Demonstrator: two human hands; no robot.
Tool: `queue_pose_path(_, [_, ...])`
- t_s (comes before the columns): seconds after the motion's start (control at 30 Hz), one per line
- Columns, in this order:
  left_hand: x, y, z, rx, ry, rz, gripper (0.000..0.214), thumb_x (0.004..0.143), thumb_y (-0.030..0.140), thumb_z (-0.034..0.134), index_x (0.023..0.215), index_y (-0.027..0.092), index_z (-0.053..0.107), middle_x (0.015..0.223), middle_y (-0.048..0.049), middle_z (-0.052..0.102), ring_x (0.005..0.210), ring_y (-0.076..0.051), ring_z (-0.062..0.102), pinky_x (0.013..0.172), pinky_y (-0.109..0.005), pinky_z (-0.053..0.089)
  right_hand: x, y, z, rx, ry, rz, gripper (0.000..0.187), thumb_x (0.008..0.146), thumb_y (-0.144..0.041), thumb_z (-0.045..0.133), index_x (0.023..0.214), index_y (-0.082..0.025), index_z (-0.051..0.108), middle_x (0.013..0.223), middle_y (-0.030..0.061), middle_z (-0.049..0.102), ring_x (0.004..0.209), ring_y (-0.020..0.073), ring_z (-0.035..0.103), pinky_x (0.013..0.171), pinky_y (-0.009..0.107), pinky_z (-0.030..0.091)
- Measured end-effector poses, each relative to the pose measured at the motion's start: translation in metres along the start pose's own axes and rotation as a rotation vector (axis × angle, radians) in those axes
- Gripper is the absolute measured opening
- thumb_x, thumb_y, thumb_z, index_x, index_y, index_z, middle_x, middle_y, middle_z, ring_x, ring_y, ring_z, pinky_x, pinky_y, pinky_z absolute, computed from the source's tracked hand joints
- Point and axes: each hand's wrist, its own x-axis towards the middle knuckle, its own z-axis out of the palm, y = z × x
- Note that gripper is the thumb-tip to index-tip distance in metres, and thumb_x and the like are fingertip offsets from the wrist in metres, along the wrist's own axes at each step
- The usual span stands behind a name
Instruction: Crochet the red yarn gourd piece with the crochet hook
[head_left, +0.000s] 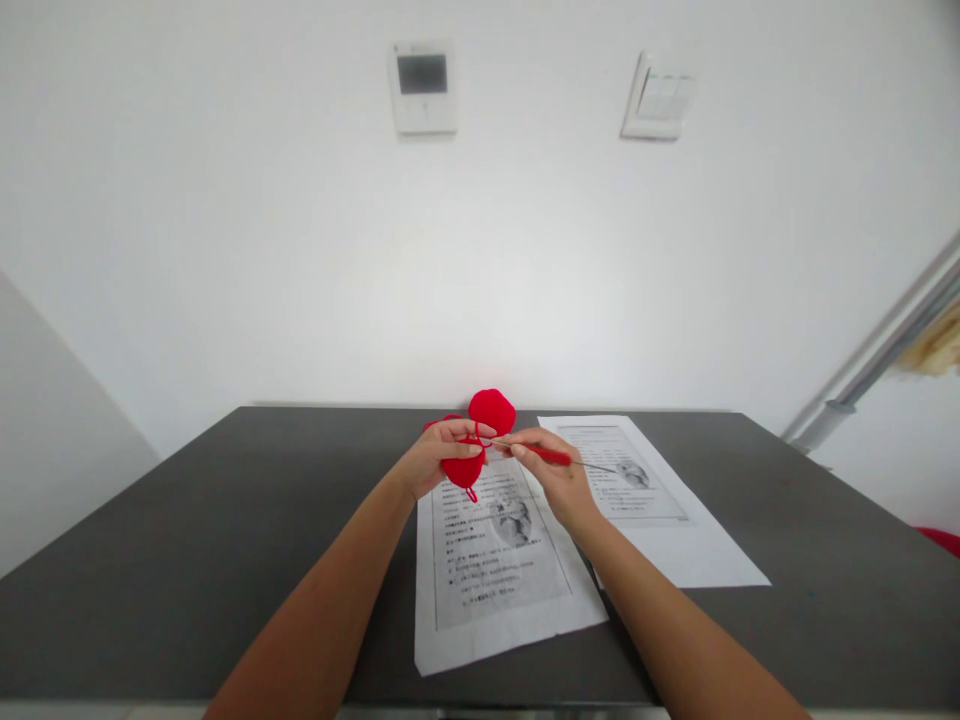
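Observation:
My left hand [442,452] is closed on a small red crocheted piece [463,470], which hangs below the fingers with a short loop of yarn at its bottom. A strand of red yarn runs over the left fingers. In my right hand [553,470] is a crochet hook [551,456] with a red handle, held in a pinch. Its thin metal tip points left and meets the yarn at the left fingertips; whether it passes through a stitch is too small to tell. Just behind the hands sits a red ball of yarn [493,410].
Beneath the hands a printed sheet [510,610] lies on the dark grey table [300,480]. A second printed sheet [697,560] lies to its right. The white wall behind carries a panel with a screen [424,100] and a switch plate [660,97]. A grey pipe stands at right.

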Motion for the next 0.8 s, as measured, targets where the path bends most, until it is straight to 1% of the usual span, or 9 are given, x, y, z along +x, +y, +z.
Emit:
queue_pose_path(0.17, [0.002,-0.003,0.006,0.025,0.007,0.009,0.046,0.058,0.017,0.079,0.102,0.013,0.070,0.086,-0.0084,0.073,0.076,-0.017,0.065,0.076,-0.027,0.045,-0.001,-0.006,-0.002,-0.299,-0.114,-0.306,0.011,0.085,-0.021,0.060,0.093,-0.023,0.068,0.098,0.0065,0.070,0.096,0.0197,0.064,0.089,0.037,0.050])
queue_pose_path(0.27, [0.004,-0.006,0.011,0.042,0.007,0.014,0.050,0.058,0.017,0.079,0.106,0.013,0.068,0.091,-0.0097,0.073,0.079,-0.018,0.066,0.078,-0.029,0.045,0.000,-0.007,-0.004,-0.367,-0.148,-0.375,0.010,0.085,-0.019,0.059,0.090,-0.023,0.067,0.103,0.0071,0.070,0.099,0.0202,0.063,0.091,0.038,0.049])
queue_pose_path(0.37, [0.005,-0.007,0.013,0.060,0.020,0.048,0.051,0.057,0.016,0.080,0.107,0.014,0.068,0.091,-0.0091,0.074,0.080,-0.018,0.066,0.079,-0.029,0.045,0.000,-0.003,-0.005,-0.370,-0.136,-0.347,0.012,0.087,-0.019,0.057,0.092,-0.024,0.066,0.104,0.0070,0.070,0.099,0.0205,0.063,0.090,0.038,0.049])
queue_pose_path(0.53, [0.005,-0.007,0.015,0.098,0.027,0.078,0.053,0.056,0.016,0.081,0.107,0.015,0.068,0.093,-0.0091,0.074,0.083,-0.019,0.066,0.082,-0.031,0.045,0.000,0.002,-0.007,-0.316,-0.066,-0.216,0.007,0.086,-0.025,0.059,0.089,-0.024,0.066,0.100,0.0061,0.069,0.095,0.0204,0.064,0.088,0.037,0.050])
queue_pose_path(0.7, [0.005,-0.008,0.013,0.099,0.051,0.116,0.041,0.062,0.021,0.077,0.102,0.014,0.069,0.089,-0.0085,0.074,0.081,-0.018,0.066,0.083,-0.032,0.045,0.001,0.000,-0.005,-0.248,-0.019,-0.134,0.005,0.084,-0.026,0.062,0.082,-0.023,0.066,0.092,0.0052,0.070,0.090,0.0197,0.065,0.085,0.036,0.050])
queue_pose_path(0.8, [0.005,-0.008,0.012,0.123,0.100,0.146,0.035,0.063,0.022,0.076,0.097,0.014,0.071,0.083,-0.0067,0.073,0.079,-0.017,0.065,0.080,-0.031,0.045,0.001,0.001,-0.004,-0.220,-0.010,-0.122,0.004,0.083,-0.025,0.063,0.082,-0.023,0.067,0.091,0.0048,0.070,0.090,0.0193,0.065,0.085,0.036,0.050])
